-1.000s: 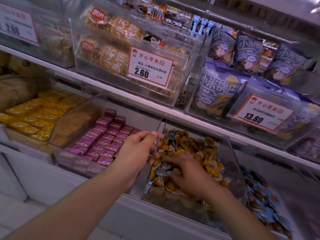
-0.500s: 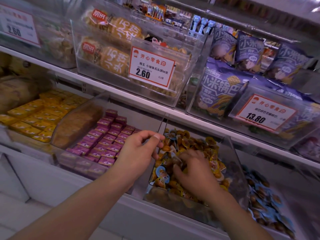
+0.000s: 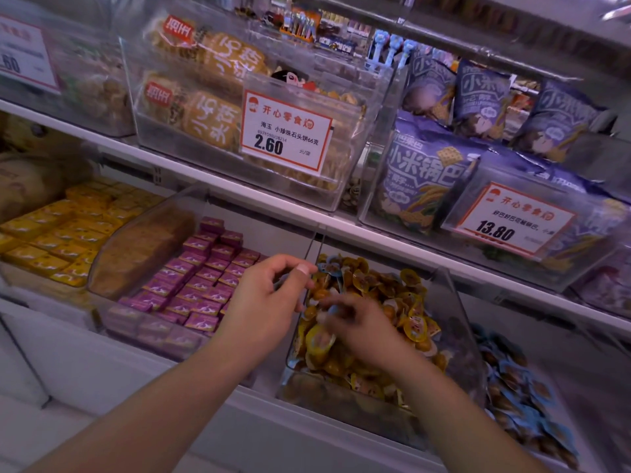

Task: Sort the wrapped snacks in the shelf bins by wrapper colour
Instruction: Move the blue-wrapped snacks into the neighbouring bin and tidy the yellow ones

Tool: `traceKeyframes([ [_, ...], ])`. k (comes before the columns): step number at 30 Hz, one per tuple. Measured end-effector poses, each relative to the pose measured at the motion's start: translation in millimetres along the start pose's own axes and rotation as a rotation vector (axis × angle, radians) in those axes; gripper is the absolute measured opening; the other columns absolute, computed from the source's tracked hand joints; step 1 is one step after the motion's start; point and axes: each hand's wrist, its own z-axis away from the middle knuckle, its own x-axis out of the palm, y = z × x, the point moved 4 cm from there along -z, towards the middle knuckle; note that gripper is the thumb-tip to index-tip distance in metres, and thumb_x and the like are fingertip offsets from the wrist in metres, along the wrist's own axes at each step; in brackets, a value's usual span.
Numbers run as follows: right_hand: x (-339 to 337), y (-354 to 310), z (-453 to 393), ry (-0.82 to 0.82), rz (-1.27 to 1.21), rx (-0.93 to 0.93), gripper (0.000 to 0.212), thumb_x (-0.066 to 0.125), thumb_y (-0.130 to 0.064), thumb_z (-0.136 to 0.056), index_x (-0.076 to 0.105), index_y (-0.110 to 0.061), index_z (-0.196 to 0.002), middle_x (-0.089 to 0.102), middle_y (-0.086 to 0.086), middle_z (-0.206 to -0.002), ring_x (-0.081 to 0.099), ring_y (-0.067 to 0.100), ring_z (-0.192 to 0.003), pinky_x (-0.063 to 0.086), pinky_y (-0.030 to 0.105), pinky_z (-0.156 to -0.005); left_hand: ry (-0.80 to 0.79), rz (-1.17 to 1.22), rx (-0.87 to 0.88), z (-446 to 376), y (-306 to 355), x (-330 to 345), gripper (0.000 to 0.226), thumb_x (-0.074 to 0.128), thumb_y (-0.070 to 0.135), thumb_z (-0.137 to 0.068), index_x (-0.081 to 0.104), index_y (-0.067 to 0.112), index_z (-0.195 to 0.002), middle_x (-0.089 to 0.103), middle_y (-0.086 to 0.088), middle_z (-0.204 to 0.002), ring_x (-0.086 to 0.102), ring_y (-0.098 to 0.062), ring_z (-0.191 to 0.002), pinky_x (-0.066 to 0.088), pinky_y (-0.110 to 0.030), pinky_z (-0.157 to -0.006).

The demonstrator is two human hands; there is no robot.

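Yellow packs bin (image 3: 51,233) far left, purple packs bin (image 3: 191,285) next. Left hand (image 3: 266,295) over bin divider, fingers curled, contents unclear. Right hand (image 3: 358,327) blurred in orange snack bin (image 3: 454,319), grip unclear. Blue snacks (image 3: 519,397) rightmost.

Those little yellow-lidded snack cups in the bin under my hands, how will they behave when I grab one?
The yellow-lidded cups look small, so probably light. They lie loosely heaped in the clear bin, so neighbours will likely shift. The foil lids seem glossy, perhaps slippery; their tabs may give the right hand a better grip.
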Motion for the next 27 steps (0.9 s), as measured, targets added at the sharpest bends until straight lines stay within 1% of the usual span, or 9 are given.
traceKeyframes([
  [3, -33, 0, -29, 0.290, 0.119, 0.024, 0.014, 0.064, -0.031, -0.092, 0.066, -0.032, -0.105, 0.059, -0.012, -0.084, 0.054, -0.009, -0.057, 0.040, 0.010, -0.054, -0.001, -0.047, 0.030, -1, -2, 1, 0.018, 0.056, 0.023, -0.098, 0.070, 0.030, -0.090, 0.070, 0.012, -0.079, 0.059, -0.001, -0.057, 0.043, -0.013, -0.053],
  [5, -44, -7, -49, 0.364, 0.292, -0.022, 0.025, 0.062, -0.036, -0.090, 0.065, -0.033, -0.115, 0.058, -0.013, -0.092, 0.058, -0.006, -0.079, 0.039, 0.012, -0.068, -0.014, -0.078, 0.048, -1, -2, 2, 0.017, 0.055, 0.026, -0.098, 0.069, 0.032, -0.091, 0.069, 0.017, -0.080, 0.060, 0.002, -0.063, 0.041, -0.009, -0.055],
  [8, -33, -8, -77, 0.188, 0.525, -0.074, 0.035, 0.059, -0.045, -0.091, 0.065, -0.027, -0.122, 0.066, -0.001, -0.112, 0.061, 0.019, -0.109, 0.042, 0.024, -0.084, -0.037, -0.095, 0.065, -1, -3, 2, 0.017, 0.054, 0.028, -0.099, 0.067, 0.036, -0.092, 0.068, 0.018, -0.079, 0.061, 0.003, -0.066, 0.041, -0.010, -0.058],
  [13, -32, 5, -96, 0.059, 0.540, 0.090, 0.057, 0.061, -0.065, -0.079, 0.062, -0.030, -0.123, 0.064, -0.003, -0.123, 0.061, 0.021, -0.112, 0.048, 0.029, -0.090, -0.022, -0.084, 0.066, -4, -4, 0, 0.019, 0.055, 0.024, -0.099, 0.068, 0.036, -0.091, 0.069, 0.017, -0.080, 0.060, 0.004, -0.064, 0.042, -0.010, -0.055],
  [17, -29, 2, -96, -0.032, 0.602, 0.114, 0.045, 0.066, -0.061, -0.069, 0.062, -0.036, -0.107, 0.065, -0.004, -0.110, 0.063, 0.019, -0.098, 0.050, 0.028, -0.078, -0.031, -0.082, 0.068, -5, -2, 2, 0.020, 0.054, 0.025, -0.099, 0.068, 0.035, -0.089, 0.068, 0.017, -0.078, 0.060, 0.004, -0.062, 0.042, -0.009, -0.054],
  [21, -25, -8, -81, 0.036, 0.718, -0.096, 0.028, 0.062, -0.057, -0.080, 0.064, -0.036, -0.098, 0.065, -0.004, -0.100, 0.062, 0.019, -0.092, 0.047, 0.029, -0.073, -0.034, -0.105, 0.067, -2, -1, 3, 0.017, 0.054, 0.029, -0.098, 0.068, 0.036, -0.092, 0.067, 0.015, -0.074, 0.060, -0.002, -0.061, 0.046, -0.017, -0.053],
  [23, -31, -6, -65, 0.124, 0.541, -0.075, 0.029, 0.066, -0.053, -0.082, 0.068, -0.031, -0.102, 0.067, -0.006, -0.101, 0.061, 0.015, -0.093, 0.050, 0.030, -0.079, -0.025, -0.109, 0.075, -1, -1, 5, 0.016, 0.054, 0.029, -0.098, 0.067, 0.036, -0.092, 0.069, 0.013, -0.079, 0.063, -0.003, -0.069, 0.051, -0.021, -0.060],
  [25, -42, 1, -47, 0.289, 0.106, 0.071, 0.019, 0.074, -0.041, -0.082, 0.070, -0.028, -0.095, 0.071, -0.006, -0.098, 0.066, 0.014, -0.091, 0.054, 0.031, -0.081, -0.032, -0.112, 0.080, 1, 0, 9, 0.015, 0.054, 0.029, -0.098, 0.067, 0.035, -0.096, 0.069, 0.009, -0.083, 0.064, -0.004, -0.078, 0.053, -0.024, -0.067],
  [27, -44, 12, -27, 0.340, -0.449, 0.247, 0.016, 0.075, -0.027, -0.084, 0.070, -0.022, -0.098, 0.073, 0.003, -0.093, 0.069, 0.018, -0.075, 0.057, 0.033, -0.061, -0.049, -0.138, 0.094, 4, 1, 17, 0.014, 0.053, 0.030, -0.099, 0.065, 0.035, -0.102, 0.065, 0.011, -0.089, 0.062, -0.002, -0.082, 0.048, -0.018, -0.069],
])
